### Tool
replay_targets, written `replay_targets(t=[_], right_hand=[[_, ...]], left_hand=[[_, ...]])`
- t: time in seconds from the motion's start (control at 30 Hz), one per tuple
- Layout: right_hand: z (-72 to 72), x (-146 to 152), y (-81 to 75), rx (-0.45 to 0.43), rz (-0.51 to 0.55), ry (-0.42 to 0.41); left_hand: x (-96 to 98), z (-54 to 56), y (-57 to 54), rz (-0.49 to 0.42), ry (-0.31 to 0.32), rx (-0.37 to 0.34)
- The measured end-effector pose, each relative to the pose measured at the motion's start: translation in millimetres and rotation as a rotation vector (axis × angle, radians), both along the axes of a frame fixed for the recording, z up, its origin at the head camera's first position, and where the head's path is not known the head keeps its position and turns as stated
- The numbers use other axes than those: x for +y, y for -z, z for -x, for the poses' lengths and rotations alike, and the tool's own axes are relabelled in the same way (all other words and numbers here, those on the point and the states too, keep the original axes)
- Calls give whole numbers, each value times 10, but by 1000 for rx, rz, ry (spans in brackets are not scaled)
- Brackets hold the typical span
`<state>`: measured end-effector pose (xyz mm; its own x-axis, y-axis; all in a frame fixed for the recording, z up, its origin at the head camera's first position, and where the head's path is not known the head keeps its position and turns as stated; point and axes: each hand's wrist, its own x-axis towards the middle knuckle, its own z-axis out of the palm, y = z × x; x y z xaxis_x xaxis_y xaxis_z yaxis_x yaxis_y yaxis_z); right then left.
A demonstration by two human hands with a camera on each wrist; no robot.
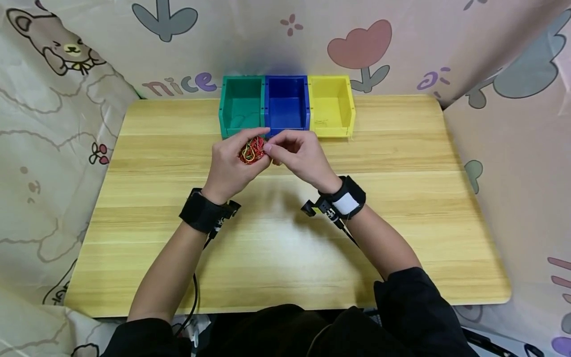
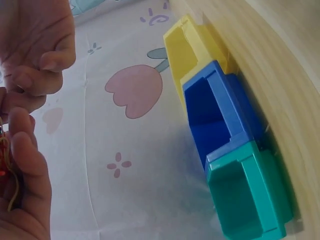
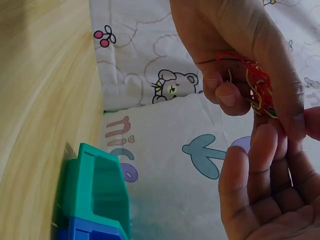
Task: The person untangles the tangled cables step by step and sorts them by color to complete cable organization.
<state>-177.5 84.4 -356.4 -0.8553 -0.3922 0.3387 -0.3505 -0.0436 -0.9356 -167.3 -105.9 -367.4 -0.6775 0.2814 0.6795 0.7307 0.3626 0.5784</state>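
Note:
My left hand (image 1: 229,161) holds a tangled bundle of thin red, yellow and green rubber bands (image 1: 253,150), cupped between thumb and fingers. From the right, my right hand (image 1: 303,156) meets it, thumb and index finger pinching at the bundle's edge. In the right wrist view the rubber bands (image 3: 260,85) show inside the curl of the left hand (image 3: 250,35), above the right hand's fingers (image 3: 262,150). Only a sliver of the bundle appears at the left edge of the left wrist view. Both hands are raised over the table, just in front of the bins.
Three joined bins, green (image 1: 243,96), blue (image 1: 287,91) and yellow (image 1: 331,132), stand at the back of the wooden table (image 1: 276,238). Thin green loops lie in the green bin, yellow ones in the yellow. A printed curtain (image 1: 267,44) hangs behind. Cables trail from both wrist cameras.

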Motion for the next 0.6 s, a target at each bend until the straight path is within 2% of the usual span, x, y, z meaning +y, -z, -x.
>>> replay_targets(t=[0.27,0.43,0.6], right_hand=[[-20,24,-3,-18,-116,26],[-18,38,24,-22,-152,31],[-18,34,46,19,-127,65]], left_hand=[[17,-14,52,56,23,55],[30,0,87,54,68,36],[38,4,108,30,58,-3]])
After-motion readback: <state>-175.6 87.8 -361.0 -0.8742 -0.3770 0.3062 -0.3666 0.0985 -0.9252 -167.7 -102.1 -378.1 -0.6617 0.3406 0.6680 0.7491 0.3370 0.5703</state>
